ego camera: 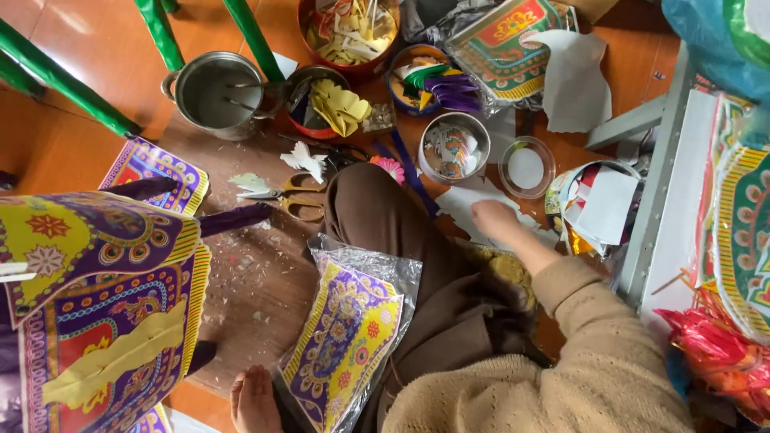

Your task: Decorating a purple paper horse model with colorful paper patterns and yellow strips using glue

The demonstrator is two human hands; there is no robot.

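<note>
Overhead view of an orange floor point(72, 136) with a worn brown board point(257, 281) on it, strewn with paper scraps; the person sits here with a knee point(369, 200) drawn up. Nearest the viewer, a bare foot point(255, 398) is cut off by the lower edge, just left of a plastic sleeve of purple-and-yellow patterned paper point(345, 337) that leans on the knee's near side. Right of the knee, the right hand point(493, 218) reaches palm down, fingers loosely curled, onto white paper pieces point(465, 204); whether it grips one cannot be told. The left hand is out of view. Left of the knee lie yellow-handled scissors point(293, 196). Beyond the knee stand a round tin point(454, 147), a clear lid point(526, 167) and a steel pot point(218, 91); bowls of cut paper farther off are partly cropped.
</note>
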